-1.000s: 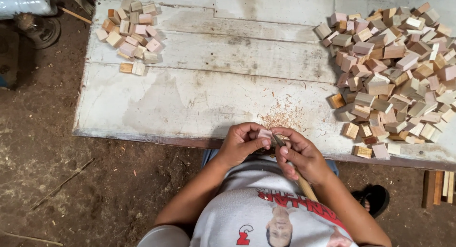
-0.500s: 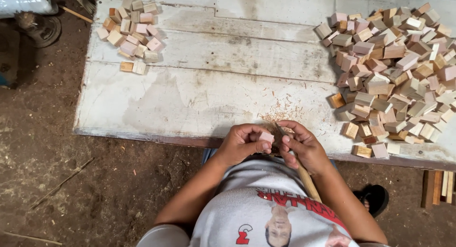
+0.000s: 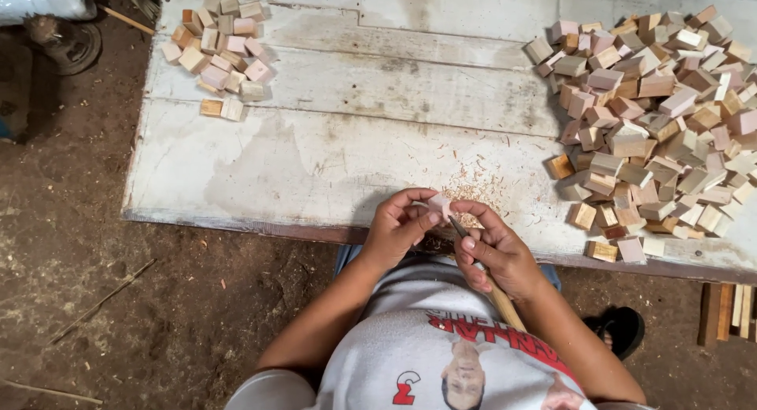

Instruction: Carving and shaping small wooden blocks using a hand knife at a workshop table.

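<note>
My left hand (image 3: 396, 230) pinches a small pale wooden block (image 3: 438, 206) at the near edge of a worn white board (image 3: 331, 150). My right hand (image 3: 495, 254) grips a carving tool with a wooden handle (image 3: 505, 303), and its dark blade (image 3: 459, 227) rests against the block. Both hands hover just over the board's edge, above my lap. Fine wood shavings (image 3: 473, 193) lie on the board right behind them.
A large heap of small wooden blocks (image 3: 654, 118) fills the board's right side. A smaller pile of blocks (image 3: 219, 47) sits at its far left corner. Dirt floor surrounds the board, with a sandal (image 3: 623, 329) and wood strips (image 3: 729, 311) at the right.
My hands have stayed at the board's near edge. The block and blade shifted slightly between my fingers; the piles are unchanged.
</note>
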